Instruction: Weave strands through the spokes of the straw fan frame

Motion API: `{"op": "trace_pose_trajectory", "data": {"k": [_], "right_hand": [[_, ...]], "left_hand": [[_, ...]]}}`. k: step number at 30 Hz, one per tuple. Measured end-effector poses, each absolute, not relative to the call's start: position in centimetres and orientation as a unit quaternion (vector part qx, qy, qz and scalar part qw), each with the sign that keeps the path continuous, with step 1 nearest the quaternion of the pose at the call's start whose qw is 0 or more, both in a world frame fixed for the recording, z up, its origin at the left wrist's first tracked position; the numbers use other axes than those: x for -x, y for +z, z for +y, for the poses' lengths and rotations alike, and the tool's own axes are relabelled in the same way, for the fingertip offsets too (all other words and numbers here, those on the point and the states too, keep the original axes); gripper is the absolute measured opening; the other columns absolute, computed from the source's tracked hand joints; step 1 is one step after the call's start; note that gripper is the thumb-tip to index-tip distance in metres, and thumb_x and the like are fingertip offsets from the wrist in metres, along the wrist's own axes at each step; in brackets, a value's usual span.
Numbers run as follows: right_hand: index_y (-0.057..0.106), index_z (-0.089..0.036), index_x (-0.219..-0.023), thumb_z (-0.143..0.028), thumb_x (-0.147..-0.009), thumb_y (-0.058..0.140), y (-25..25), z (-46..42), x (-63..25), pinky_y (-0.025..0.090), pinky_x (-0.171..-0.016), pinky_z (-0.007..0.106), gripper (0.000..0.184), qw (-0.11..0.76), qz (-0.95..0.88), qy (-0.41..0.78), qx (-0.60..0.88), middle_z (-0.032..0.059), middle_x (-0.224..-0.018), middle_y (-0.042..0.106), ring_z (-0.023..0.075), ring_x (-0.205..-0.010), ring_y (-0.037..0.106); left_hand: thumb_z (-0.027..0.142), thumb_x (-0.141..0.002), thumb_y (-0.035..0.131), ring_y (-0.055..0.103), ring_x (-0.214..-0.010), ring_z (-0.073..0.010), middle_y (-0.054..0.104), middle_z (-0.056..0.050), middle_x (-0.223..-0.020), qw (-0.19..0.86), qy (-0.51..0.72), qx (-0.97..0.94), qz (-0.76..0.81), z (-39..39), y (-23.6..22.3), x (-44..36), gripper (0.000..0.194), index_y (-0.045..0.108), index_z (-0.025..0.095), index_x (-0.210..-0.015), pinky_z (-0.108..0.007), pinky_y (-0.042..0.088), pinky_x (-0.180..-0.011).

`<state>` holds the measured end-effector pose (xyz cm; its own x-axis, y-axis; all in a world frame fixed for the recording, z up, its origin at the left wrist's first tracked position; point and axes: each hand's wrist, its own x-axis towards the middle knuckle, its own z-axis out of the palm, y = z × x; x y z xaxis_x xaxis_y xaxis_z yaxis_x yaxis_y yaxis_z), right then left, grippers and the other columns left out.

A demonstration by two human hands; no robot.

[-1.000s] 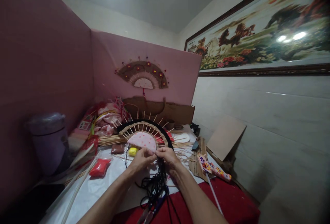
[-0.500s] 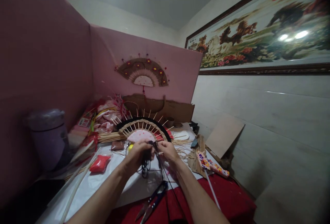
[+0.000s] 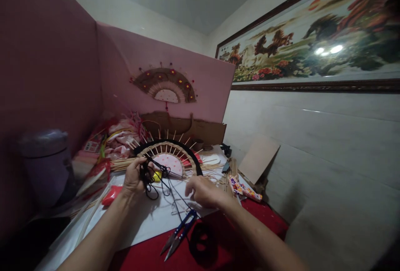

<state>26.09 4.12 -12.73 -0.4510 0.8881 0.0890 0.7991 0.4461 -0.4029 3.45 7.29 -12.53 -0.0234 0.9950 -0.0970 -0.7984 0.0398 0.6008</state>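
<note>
A half-made woven fan (image 3: 170, 152) with wooden spokes, a black rim and a pink dotted centre lies on the white sheet. My left hand (image 3: 135, 176) is raised at the fan's left side and grips a bundle of black cord (image 3: 149, 179). Strands run from it to the right. My right hand (image 3: 204, 191) hovers low beside the fan's right corner, fingers loosely pinched on a cord strand. Blue thread snips (image 3: 179, 233) lie in front of both hands.
A finished brown fan (image 3: 164, 85) hangs on the pink partition. A lidded pot (image 3: 43, 165) stands left, pink wrappings (image 3: 120, 135) and cardboard (image 3: 187, 128) behind. A red packet (image 3: 110, 196), a patterned glue gun (image 3: 243, 190) and a black cord spool (image 3: 203, 244) lie on the table.
My left hand has pulled the black cord away from the fan's base, up and to the left. My right hand dropped lower. The view has swung slightly right.
</note>
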Motion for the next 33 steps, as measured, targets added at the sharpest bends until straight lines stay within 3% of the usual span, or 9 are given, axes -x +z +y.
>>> {"op": "trace_pose_trajectory", "data": {"k": [3, 7, 14, 19, 25, 28, 33], "right_hand": [[0.069, -0.022, -0.081, -0.013, -0.062, 0.062, -13.7, 2.4, -26.9, 0.035, -0.059, 0.022, 0.022, 0.102, -0.889, 0.138, 0.425, 0.0017, -0.078, 0.061, 0.0140, -0.072, 0.054], [0.064, -0.020, -0.080, -0.019, -0.067, 0.060, -14.8, 1.9, -27.2, 0.035, -0.063, 0.021, 0.013, 0.078, -0.917, 0.100, 0.377, 0.0033, -0.089, 0.056, 0.0149, -0.082, 0.051], [0.056, -0.019, -0.088, -0.015, -0.070, 0.054, -14.8, 1.2, -26.8, 0.030, -0.061, 0.026, 0.019, -0.006, -0.942, -0.048, 0.333, 0.0049, -0.086, 0.055, 0.0169, -0.077, 0.047], [0.056, -0.019, -0.088, -0.021, -0.078, 0.051, -14.4, 1.5, -27.5, 0.032, -0.069, 0.031, 0.011, -0.019, -0.940, -0.120, 0.317, 0.0077, -0.093, 0.054, 0.0202, -0.086, 0.047], [0.057, -0.018, -0.096, -0.012, -0.082, 0.043, -11.5, 3.7, -31.6, 0.037, -0.074, 0.032, 0.021, -0.032, -0.879, -0.146, 0.454, 0.0103, -0.095, 0.059, 0.0214, -0.091, 0.053], [0.060, -0.016, -0.097, -0.010, -0.077, 0.048, -9.7, 4.9, -33.4, 0.037, -0.079, 0.032, 0.023, -0.021, -0.780, -0.104, 0.617, 0.0127, -0.100, 0.062, 0.0243, -0.097, 0.056], [0.064, -0.007, -0.094, -0.008, -0.073, 0.052, -10.2, 7.5, -34.0, 0.043, -0.064, 0.030, 0.024, -0.010, -0.690, -0.067, 0.721, 0.0223, -0.096, 0.065, 0.0292, -0.087, 0.063]], "left_hand": [[0.011, -0.066, 0.047, 0.047, -0.037, -0.0089, 0.050, 0.000, -0.047, 0.666, 0.677, -0.198, 0.244, 7.3, -12.4, -3.1, 0.008, 0.043, 0.016, -0.061, -0.015, 0.036, -0.030], [0.010, -0.066, 0.047, 0.047, -0.036, -0.0084, 0.049, 0.000, -0.046, 0.666, 0.679, -0.191, 0.243, 7.4, -12.5, -2.8, 0.008, 0.043, 0.016, -0.062, -0.015, 0.037, -0.030], [0.008, -0.064, 0.048, 0.048, -0.036, -0.0083, 0.051, 0.000, -0.048, 0.668, 0.679, -0.181, 0.246, 7.7, -12.7, -2.6, 0.010, 0.043, 0.016, -0.064, -0.015, 0.038, -0.031], [0.007, -0.066, 0.046, 0.047, -0.035, -0.0075, 0.051, -0.001, -0.047, 0.672, 0.674, -0.178, 0.250, 7.9, -12.8, -2.4, 0.010, 0.042, 0.015, -0.063, -0.014, 0.037, -0.031], [0.008, -0.065, 0.046, 0.047, -0.036, -0.0078, 0.050, 0.000, -0.046, 0.670, 0.675, -0.180, 0.250, 8.1, -12.9, -2.2, 0.010, 0.041, 0.016, -0.062, -0.014, 0.038, -0.032], [0.009, -0.065, 0.046, 0.046, -0.035, -0.0077, 0.050, 0.000, -0.046, 0.674, 0.669, -0.183, 0.254, 8.2, -13.1, -2.2, 0.009, 0.042, 0.016, -0.062, -0.014, 0.036, -0.030], [0.010, -0.066, 0.047, 0.046, -0.034, -0.0079, 0.051, -0.001, -0.045, 0.677, 0.659, -0.194, 0.263, 8.3, -13.3, -2.2, 0.006, 0.044, 0.015, -0.063, -0.013, 0.034, -0.029]]}}
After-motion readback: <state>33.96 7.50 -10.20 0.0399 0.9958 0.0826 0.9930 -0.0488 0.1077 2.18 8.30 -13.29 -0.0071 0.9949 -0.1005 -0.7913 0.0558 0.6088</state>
